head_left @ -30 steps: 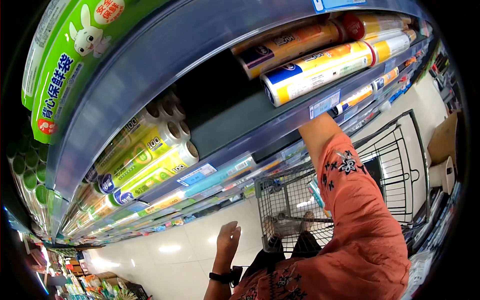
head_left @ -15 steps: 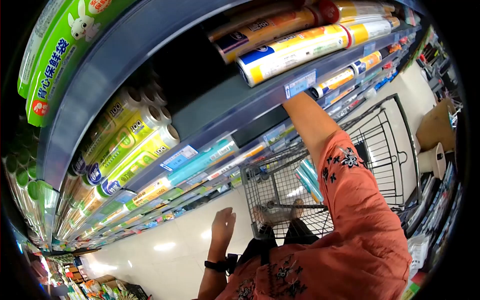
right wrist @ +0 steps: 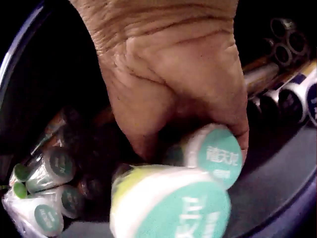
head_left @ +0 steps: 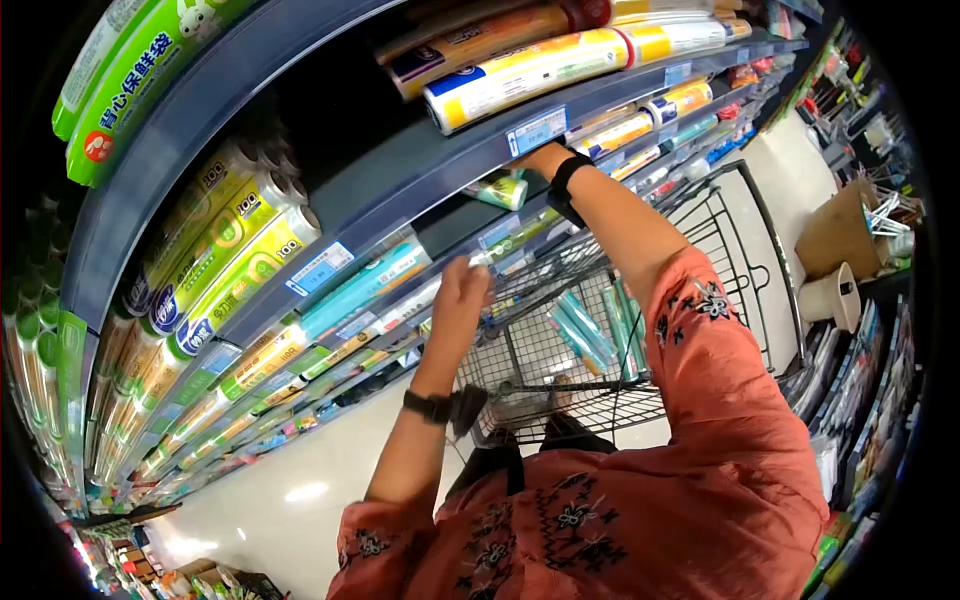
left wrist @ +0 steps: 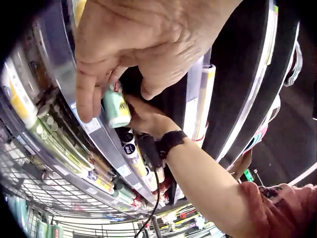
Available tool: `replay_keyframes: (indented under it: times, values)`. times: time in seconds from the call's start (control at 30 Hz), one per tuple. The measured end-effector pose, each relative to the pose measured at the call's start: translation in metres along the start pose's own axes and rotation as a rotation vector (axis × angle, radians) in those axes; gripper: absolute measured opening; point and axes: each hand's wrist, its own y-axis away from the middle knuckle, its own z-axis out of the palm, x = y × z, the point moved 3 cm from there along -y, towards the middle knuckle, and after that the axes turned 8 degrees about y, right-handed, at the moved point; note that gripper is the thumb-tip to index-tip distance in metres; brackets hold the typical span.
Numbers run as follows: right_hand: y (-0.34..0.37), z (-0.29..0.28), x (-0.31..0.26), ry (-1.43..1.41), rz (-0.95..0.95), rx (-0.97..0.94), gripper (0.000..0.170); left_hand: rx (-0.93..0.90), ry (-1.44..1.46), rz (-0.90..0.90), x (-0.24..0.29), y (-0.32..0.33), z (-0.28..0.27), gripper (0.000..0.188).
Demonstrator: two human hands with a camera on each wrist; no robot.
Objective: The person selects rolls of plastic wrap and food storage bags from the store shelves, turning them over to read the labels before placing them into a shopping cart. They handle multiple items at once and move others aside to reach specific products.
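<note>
Under a shelf edge, my right hand (head_left: 545, 160) reaches into a lower shelf; its fingers are hidden there in the head view. The right wrist view shows that hand (right wrist: 173, 94) gripping a wrapped roll with a teal end (right wrist: 215, 153). A second teal-ended roll (right wrist: 171, 206) lies against it, nearer the camera. In the head view a pale green roll end (head_left: 500, 190) sticks out past the shelf edge. My left hand (head_left: 460, 310) is raised over the cart, holding nothing. In the left wrist view its loose fingers (left wrist: 88, 96) hang beside the roll end (left wrist: 117, 109).
A wire shopping cart (head_left: 720, 215) stands below my arms, with teal packages (head_left: 582, 330) in it. Yellow-green rolls (head_left: 245, 275) and white-yellow rolls (head_left: 530, 75) fill the upper shelf. Price tags (head_left: 320, 268) line the shelf edges. A cardboard box (head_left: 835, 230) stands beyond the cart.
My left hand has risen from beside my body toward the shelf. The right arm has drawn back, baring its wrist strap, and a roll end now shows beyond the shelf edge.
</note>
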Motion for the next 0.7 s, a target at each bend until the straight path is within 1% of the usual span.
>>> replay_keyframes:
  times: [0.07,0.17,0.2,0.23,0.27,0.3,0.33,0.37,0.4,0.43,0.47,0.5,0.53,0.57,0.6,0.67,0.7]
  values:
    - [0.014,-0.01,-0.009,-0.045,0.029,-0.096,0.065,-0.014,0.096,-0.055,-0.003,-0.024,0.014,0.058]
    - [0.029,-0.01,-0.013,-0.195,0.092,-0.294,0.065,-0.02,0.29,0.019,-0.003,-0.058,0.024,0.064]
    - [0.032,-0.006,-0.011,-0.291,0.102,-0.357,0.065,-0.022,0.329,-0.024,-0.004,-0.067,0.024,0.065]
    - [0.027,0.003,0.0,-0.455,0.082,-0.421,0.065,-0.025,0.367,-0.068,-0.002,-0.076,0.021,0.066]
    - [0.013,0.018,0.014,-0.407,0.101,-0.511,0.063,-0.027,0.404,-0.114,-0.004,-0.082,0.022,0.067]
    - [0.015,0.022,0.011,-0.419,0.104,-0.496,0.065,0.045,0.357,-0.116,-0.002,-0.083,0.023,0.064]
    - [0.018,0.023,0.004,-0.431,0.105,-0.478,0.067,0.042,0.318,-0.136,-0.004,-0.09,0.022,0.061]
    - [0.024,0.023,-0.001,-0.454,0.148,-0.447,0.071,0.039,0.277,-0.157,-0.007,-0.095,0.019,0.059]
    - [0.034,0.017,-0.009,-0.508,0.128,-0.422,0.071,0.034,0.235,-0.18,-0.01,-0.097,0.017,0.057]
    - [0.034,0.021,-0.004,-0.489,0.15,-0.44,0.071,0.055,0.207,-0.177,0.0,-0.089,0.022,0.055]
    - [0.035,0.023,0.004,-0.472,0.178,-0.456,0.072,0.016,0.217,-0.156,0.011,-0.081,0.027,0.054]
    - [0.05,0.013,0.007,-0.515,0.094,-0.369,0.075,-0.024,0.229,-0.147,0.018,-0.071,0.033,0.054]
    - [0.075,-0.009,-0.004,-0.337,0.131,-0.282,0.08,-0.065,0.242,-0.156,0.018,-0.058,0.04,0.054]
    - [0.086,-0.006,0.005,-0.389,0.116,-0.283,0.081,-0.048,0.261,-0.167,0.014,-0.05,0.046,0.05]
    - [0.097,-0.005,0.016,-0.437,0.102,-0.277,0.083,-0.129,0.233,-0.151,0.016,-0.035,0.052,0.05]
    - [0.147,-0.025,0.017,-0.357,0.128,-0.155,0.082,-0.195,0.225,-0.176,0.006,-0.011,0.072,0.048]
    - [0.154,-0.016,0.046,-0.295,0.117,-0.175,0.082,-0.226,0.207,-0.226,-0.003,-0.001,0.083,0.048]
